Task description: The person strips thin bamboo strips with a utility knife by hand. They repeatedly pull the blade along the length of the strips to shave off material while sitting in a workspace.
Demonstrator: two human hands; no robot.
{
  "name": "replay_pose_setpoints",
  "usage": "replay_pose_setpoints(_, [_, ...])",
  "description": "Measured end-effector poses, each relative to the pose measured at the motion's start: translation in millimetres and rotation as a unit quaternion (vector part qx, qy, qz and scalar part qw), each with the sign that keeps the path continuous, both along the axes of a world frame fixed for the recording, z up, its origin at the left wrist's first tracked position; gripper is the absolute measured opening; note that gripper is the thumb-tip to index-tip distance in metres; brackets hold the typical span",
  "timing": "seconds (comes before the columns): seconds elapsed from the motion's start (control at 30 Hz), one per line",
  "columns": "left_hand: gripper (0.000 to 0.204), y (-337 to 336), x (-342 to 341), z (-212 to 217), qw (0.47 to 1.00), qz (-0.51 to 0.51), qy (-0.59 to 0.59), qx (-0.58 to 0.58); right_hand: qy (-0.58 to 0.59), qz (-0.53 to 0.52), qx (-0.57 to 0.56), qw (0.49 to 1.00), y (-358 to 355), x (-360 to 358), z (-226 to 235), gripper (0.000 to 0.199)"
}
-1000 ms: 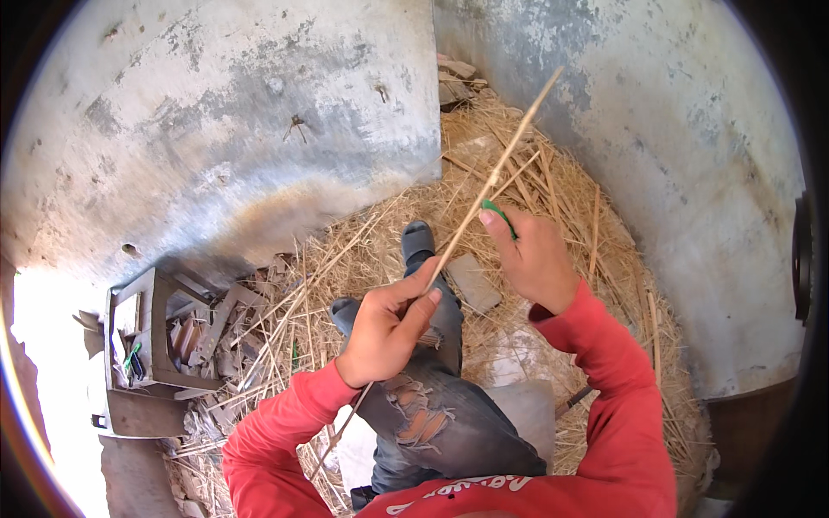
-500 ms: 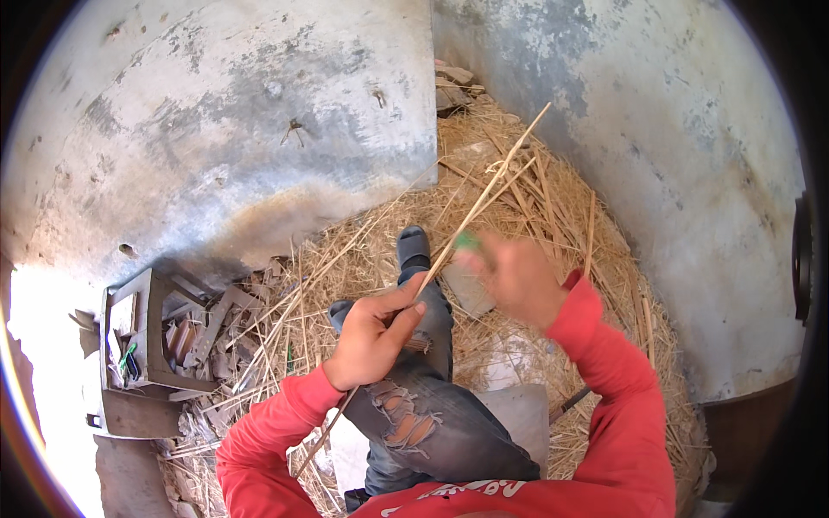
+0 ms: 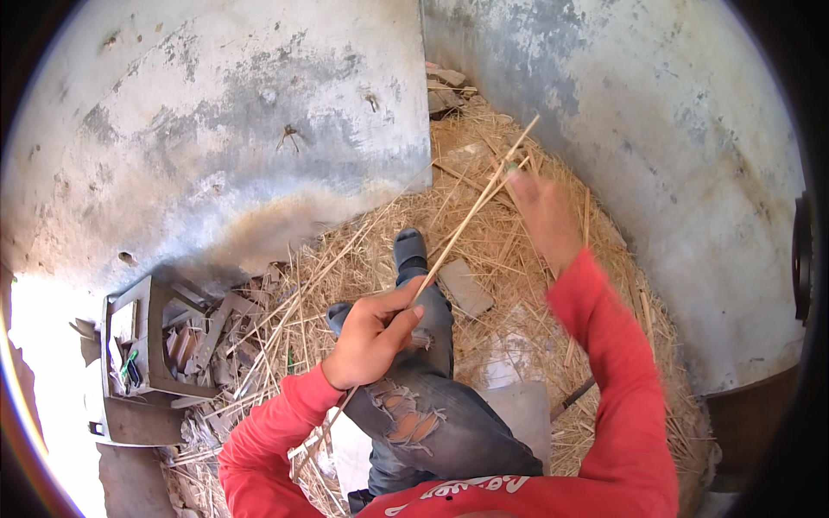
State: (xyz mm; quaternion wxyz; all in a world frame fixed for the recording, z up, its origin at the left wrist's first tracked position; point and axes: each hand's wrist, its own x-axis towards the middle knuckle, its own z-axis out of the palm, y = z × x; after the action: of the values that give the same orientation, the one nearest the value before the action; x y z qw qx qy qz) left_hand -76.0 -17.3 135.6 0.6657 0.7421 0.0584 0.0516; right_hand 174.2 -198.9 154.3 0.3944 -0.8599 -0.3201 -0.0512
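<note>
While the left hand point(image 3: 371, 341) pinches a long pale stick point(image 3: 471, 216) between thumb and fingers above the knee of torn jeans point(image 3: 423, 406), the stick slants up toward the far wall. The right hand point(image 3: 544, 216), blurred, sits at the stick's upper part with something green at its fingertips; whether it grips the stick cannot be told. Straw point(image 3: 518, 285) covers the floor, and a grey crate point(image 3: 142, 345) stands to the left.

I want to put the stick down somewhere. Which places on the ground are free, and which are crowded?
Pale bare floor shows right of the knee, bordered by straw. The flat stone near the shoe is bare too. Crowded: the crate with rubble at the left. The left hand holds the stick; the right hand is blurred.
</note>
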Motion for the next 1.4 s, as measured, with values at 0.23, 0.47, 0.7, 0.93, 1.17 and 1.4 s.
replay_pose_setpoints(0.23, [0.044, 4.4, 7.9, 12.7, 0.994, 0.005, 0.034, -0.106, -0.232, 0.153, -0.053, 0.959, 14.5, -63.7, -26.7, 0.057])
replay_pose_setpoints(0.47, [0.042, 1.3, -5.9, 6.5, 0.999, -0.043, 0.011, -0.026, -0.068, -0.202, 0.009, 0.977, -37.7, 96.6, 8.6, 0.063])
replay_pose_setpoints(0.7, [0.044, 8.1, 2.3, 4.9, 0.995, -0.013, 0.029, -0.093, -0.101, -0.014, 0.158, 0.982, -11.4, 8.0, 6.8, 0.045])
replay_pose_setpoints(0.93, [0.044, 3.0, 1.1, 4.5, 0.999, -0.029, 0.015, -0.015, -0.056, 0.097, 0.050, 0.992, 0.9, 29.5, 29.0, 0.036])
replay_pose_setpoints(1.17, [0.045, 0.3, 3.7, 6.1, 1.000, -0.030, 0.004, -0.006, -0.017, 0.146, 0.275, 0.950, 10.4, 61.0, 6.7, 0.030])
replay_pose_setpoints(1.4, [0.045, 1.4, 6.5, 12.6, 0.998, -0.039, 0.016, -0.037, 0.266, 0.226, 0.501, 0.792, 18.4, 61.4, 12.1, 0.032])
